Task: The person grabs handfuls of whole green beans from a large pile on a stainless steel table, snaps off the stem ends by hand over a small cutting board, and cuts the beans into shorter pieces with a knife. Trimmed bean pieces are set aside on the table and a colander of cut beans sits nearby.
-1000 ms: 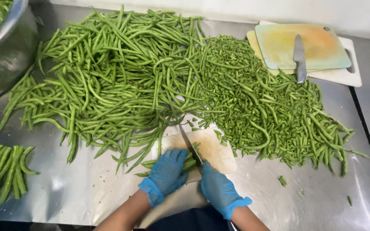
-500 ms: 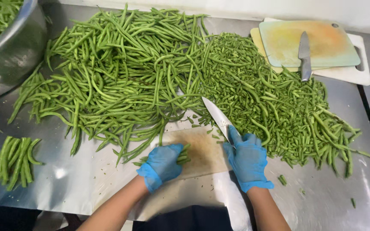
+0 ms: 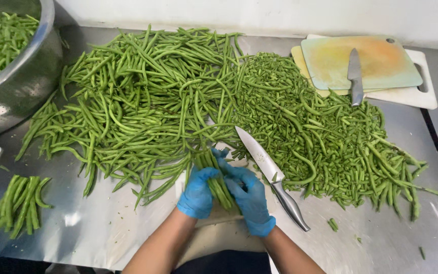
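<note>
Both my hands wear blue gloves and meet at the table's front edge. My left hand (image 3: 197, 194) and my right hand (image 3: 250, 200) close together around a small bundle of green beans (image 3: 212, 167), which sticks out towards the big pile. A pale cutting board (image 3: 214, 219) lies under the hands, mostly hidden. A steel chef's knife (image 3: 272, 176) lies free just right of my right hand, its blade pointing up-left into the beans.
A large heap of whole green beans (image 3: 143, 101) fills the steel table's middle, with trimmed beans (image 3: 330, 142) heaped to its right. A metal colander (image 3: 24, 81) of beans stands far left, and a small bean bundle (image 3: 21, 203) lies near left. Stacked cutting boards (image 3: 376, 63) carry a second knife (image 3: 355, 76).
My right hand has put the knife down beside it and moved left onto the bean bundle. My left hand has stayed on the beans.
</note>
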